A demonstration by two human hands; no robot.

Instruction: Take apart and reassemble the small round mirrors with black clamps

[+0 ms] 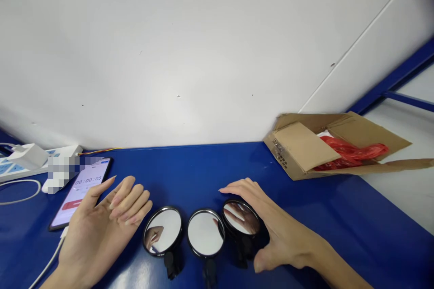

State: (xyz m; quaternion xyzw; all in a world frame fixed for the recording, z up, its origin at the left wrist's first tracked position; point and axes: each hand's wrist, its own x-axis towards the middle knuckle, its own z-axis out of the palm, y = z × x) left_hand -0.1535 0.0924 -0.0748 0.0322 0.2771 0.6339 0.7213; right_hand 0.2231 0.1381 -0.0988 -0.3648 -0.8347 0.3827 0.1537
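Three round mirrors with black rims and black clamp-like mounts lie in a row on the blue tabletop: a left mirror (166, 226), a middle mirror (205, 230) and a right mirror (242, 225). My right hand (271, 228) arches over the right mirror's far side, fingers and thumb apart around it; whether it touches the rim I cannot tell. To the left of the mirrors, my left hand (105, 226) is palm up with loosely curled fingers and nothing in it. The lower end of the middle mount runs to the picture's bottom edge.
A phone (84, 185) showing a timer lies behind my left hand, with a white cable attached. Farther left are a white power strip (13, 169) and a plugged-in charger (30, 156). An open cardboard box (294, 149) holding a red plastic bag (352, 149) stands at the back right.
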